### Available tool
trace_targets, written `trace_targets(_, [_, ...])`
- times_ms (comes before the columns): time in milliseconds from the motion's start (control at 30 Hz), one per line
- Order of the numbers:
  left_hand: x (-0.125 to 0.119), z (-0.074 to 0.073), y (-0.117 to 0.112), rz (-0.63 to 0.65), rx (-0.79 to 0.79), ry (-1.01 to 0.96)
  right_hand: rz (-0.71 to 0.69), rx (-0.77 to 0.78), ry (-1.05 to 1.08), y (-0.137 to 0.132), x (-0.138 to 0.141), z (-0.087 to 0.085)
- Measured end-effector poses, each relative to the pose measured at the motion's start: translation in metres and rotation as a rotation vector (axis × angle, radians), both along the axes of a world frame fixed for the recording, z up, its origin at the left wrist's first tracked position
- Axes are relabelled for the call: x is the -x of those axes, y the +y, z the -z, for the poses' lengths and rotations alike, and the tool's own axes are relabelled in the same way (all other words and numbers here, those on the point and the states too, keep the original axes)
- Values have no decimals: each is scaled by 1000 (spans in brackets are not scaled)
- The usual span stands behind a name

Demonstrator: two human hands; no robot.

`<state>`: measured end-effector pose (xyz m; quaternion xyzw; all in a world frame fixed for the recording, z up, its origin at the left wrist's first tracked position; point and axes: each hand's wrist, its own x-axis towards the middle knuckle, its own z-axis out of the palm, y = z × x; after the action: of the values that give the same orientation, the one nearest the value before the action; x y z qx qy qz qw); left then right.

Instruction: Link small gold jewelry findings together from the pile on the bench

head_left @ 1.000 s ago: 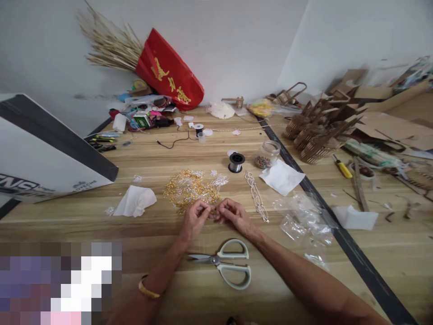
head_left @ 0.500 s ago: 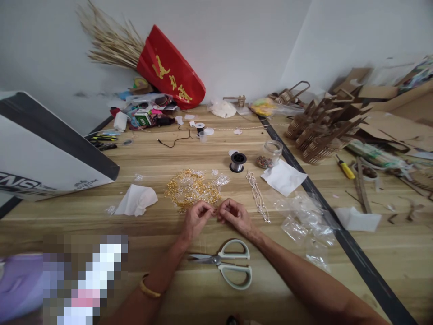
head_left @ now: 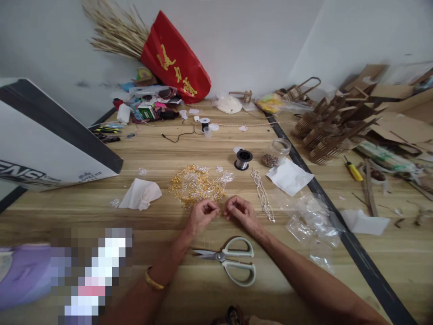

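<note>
My left hand and my right hand rest on the wooden table, fingertips pinched together and almost touching each other. Between them they hold something tiny, too small to name. Just beyond the fingers lies a heap of gold and silver beads and wire pieces. A pair of pale-handled scissors lies between my forearms, nearer to me. A silver beaded chain stretches along the table to the right of my right hand. A gold bangle is on my left wrist.
A spool of thin wire, a bead jar and white paper lie beyond. A crumpled tissue is at left, near a big white box. Clear plastic bags and wooden baskets are at right. A red bag leans on the wall.
The view has shifted slightly, so everything sits a little further right and higher. Both hands stay pinched together in front of the bead heap.
</note>
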<state>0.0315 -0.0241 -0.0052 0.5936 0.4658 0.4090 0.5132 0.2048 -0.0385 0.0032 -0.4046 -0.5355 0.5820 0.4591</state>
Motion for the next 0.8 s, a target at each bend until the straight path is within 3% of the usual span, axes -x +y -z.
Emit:
trace_targets(233, [5, 4, 3, -83, -23, 26, 131, 62, -204, -1, -3, -1])
trace_targets(367, [5, 10, 2, -84, -105, 37, 214, -173, -352, -9, -3, -12])
trace_targets(467, [2, 13, 0, -74, -163, 72, 169, -392, -487, -14, 1, -15])
trace_targets(533, [0, 13, -2, -74, -199, 111, 115, -424, -540, -15, 6, -11])
trace_targets(700, [-2, 8, -7, -66, -285, 235, -54, -117, -555, -10, 7, -2])
trace_targets(800, [-1, 7, -8, -76, -294, 243, -148, 16, -567, -2, -7, -11])
